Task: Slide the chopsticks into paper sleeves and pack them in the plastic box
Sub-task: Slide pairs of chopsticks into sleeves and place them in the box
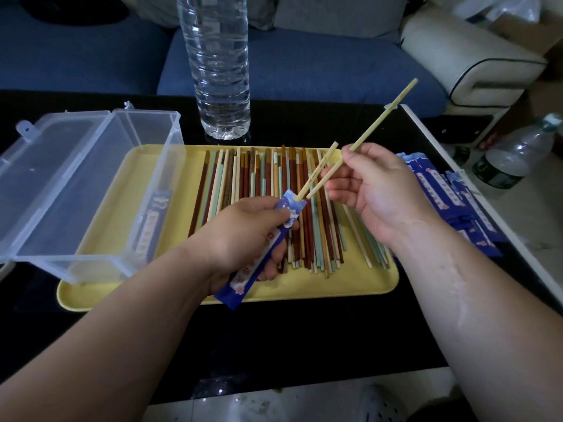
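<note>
Head view: left hand point(243, 236) grips sleeve point(242, 277); right hand point(374, 190) pinches chopstick point(384, 117), lower tip just beside sleeve mouth, axes roughly aligned.

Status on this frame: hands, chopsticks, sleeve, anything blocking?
Left hand grips blue sleeve, first chopstick tip in its mouth. Right hand pinches second chopstick, tip beside the mouth, not in. Plastic box open, nothing blocking.
</note>
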